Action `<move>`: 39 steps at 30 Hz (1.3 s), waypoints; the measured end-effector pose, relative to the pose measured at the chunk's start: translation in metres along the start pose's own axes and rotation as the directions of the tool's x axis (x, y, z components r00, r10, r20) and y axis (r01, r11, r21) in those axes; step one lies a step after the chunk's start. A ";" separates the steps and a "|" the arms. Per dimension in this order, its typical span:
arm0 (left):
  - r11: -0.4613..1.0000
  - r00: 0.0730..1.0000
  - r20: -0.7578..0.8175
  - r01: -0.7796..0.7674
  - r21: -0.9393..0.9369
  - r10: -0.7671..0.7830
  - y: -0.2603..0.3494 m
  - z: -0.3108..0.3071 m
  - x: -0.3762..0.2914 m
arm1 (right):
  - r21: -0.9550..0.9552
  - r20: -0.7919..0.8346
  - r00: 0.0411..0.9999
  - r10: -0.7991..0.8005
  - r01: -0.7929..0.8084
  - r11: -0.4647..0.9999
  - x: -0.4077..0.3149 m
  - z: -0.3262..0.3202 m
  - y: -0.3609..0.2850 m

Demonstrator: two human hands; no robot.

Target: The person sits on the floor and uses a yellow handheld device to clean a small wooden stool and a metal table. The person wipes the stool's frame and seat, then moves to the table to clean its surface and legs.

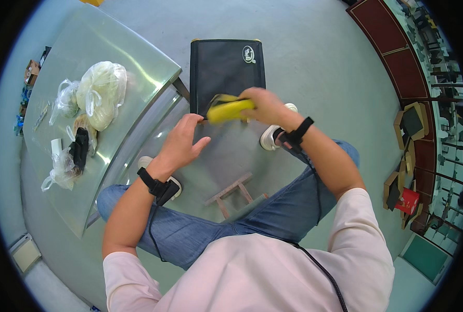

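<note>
In front of me stands a low stool-like piece with a black fabric top (227,70), a white printed emblem near its far right corner and pale wood tips showing at the far corners. My right hand (268,106) grips a yellow object (231,110) with a dark part, held over the near edge of the black top. Motion blur hides what kind of object it is. My left hand (182,138) has its fingertips at the near left corner of the top, with the thumb spread away. I cannot tell whether the fingertips press on the fabric.
To the left is a metal table (138,66) bearing tied plastic bags (102,91) and a black item (79,148). A wooden-framed stool (231,193) shows between my legs. Cardboard boxes (411,121) and a red box (408,201) lie by dark red cabinets (405,74) at right.
</note>
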State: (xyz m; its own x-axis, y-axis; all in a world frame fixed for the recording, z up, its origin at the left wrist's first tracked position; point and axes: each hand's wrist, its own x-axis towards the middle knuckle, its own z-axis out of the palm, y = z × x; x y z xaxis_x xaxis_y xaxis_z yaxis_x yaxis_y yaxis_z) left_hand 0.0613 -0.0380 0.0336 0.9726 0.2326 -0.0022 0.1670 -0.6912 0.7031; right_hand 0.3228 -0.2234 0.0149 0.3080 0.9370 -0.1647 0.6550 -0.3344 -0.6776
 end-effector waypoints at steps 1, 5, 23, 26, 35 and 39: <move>0.999 1.000 0.021 0.007 0.040 -0.008 -0.006 -0.001 -0.001 | -0.044 -0.101 0.992 0.081 -0.086 0.995 -0.005 -0.008 0.016; 0.981 0.987 0.154 0.012 0.192 -0.042 -0.026 0.004 -0.008 | -0.280 -0.128 0.975 0.180 -0.210 0.937 -0.023 -0.013 0.053; 0.980 0.880 0.452 0.065 0.189 -0.145 -0.036 0.013 0.005 | -0.197 -0.400 0.819 0.412 -0.516 0.833 0.120 -0.061 0.138; 0.984 0.878 0.462 0.056 0.169 -0.129 -0.039 0.013 0.001 | -0.189 -0.372 0.813 0.448 -0.539 0.821 0.133 -0.056 0.149; 0.975 0.839 0.518 0.059 0.213 -0.164 -0.038 0.015 0.000 | -0.243 -0.265 0.854 0.447 -0.508 0.827 0.113 -0.063 0.142; 0.982 0.831 0.529 0.106 0.156 -0.174 -0.037 0.014 0.001 | -0.047 0.001 0.805 0.593 -0.592 0.804 0.101 -0.070 0.127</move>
State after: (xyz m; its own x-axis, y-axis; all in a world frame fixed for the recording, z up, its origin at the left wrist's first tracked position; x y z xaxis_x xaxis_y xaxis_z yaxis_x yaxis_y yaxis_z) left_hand 0.0581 -0.0215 -0.0021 0.8647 -0.0481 -0.5000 0.2927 -0.7607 0.5794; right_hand 0.4856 -0.1789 -0.0377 0.6354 0.5565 -0.5354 0.3771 -0.8286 -0.4138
